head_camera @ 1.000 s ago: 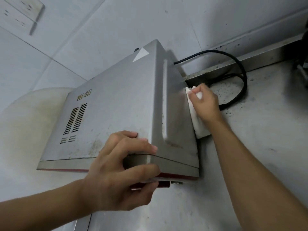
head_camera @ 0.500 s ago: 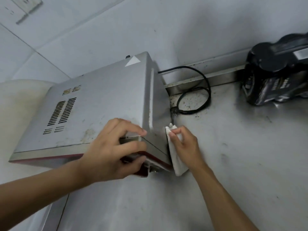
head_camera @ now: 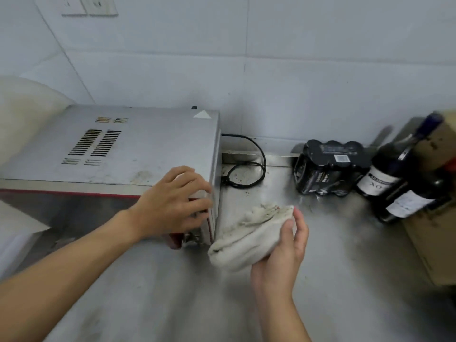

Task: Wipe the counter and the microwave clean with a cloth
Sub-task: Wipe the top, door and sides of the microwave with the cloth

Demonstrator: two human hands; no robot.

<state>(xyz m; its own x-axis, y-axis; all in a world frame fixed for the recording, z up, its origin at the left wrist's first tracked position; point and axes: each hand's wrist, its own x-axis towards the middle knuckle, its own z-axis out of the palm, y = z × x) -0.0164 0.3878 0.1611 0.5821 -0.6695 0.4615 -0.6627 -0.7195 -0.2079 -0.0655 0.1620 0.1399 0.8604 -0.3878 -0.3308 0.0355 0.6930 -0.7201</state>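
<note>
A silver microwave (head_camera: 128, 146) with vent slots on top stands at the left of the steel counter (head_camera: 345, 280). My left hand (head_camera: 172, 206) grips its front right corner, fingers curled over the top edge and the red-trimmed front. My right hand (head_camera: 283, 250) holds a crumpled white cloth (head_camera: 249, 235) just right of that corner, above the counter and off the microwave's side. The cloth's upper face looks grey with dirt.
A black power cord (head_camera: 246, 169) coils behind the microwave's right side. A black shrink-wrapped pack of cans (head_camera: 330, 169), a dark bottle (head_camera: 399, 178) and a cardboard box (head_camera: 436, 218) crowd the right. A wall socket (head_camera: 88, 6) sits above. Specks dot the counter near the cord.
My right hand has drawn the cloth forward along the microwave's right side, lifted it off and turned it dirty side up. My left hand has kept its grip on the corner. The view has pulled back.
</note>
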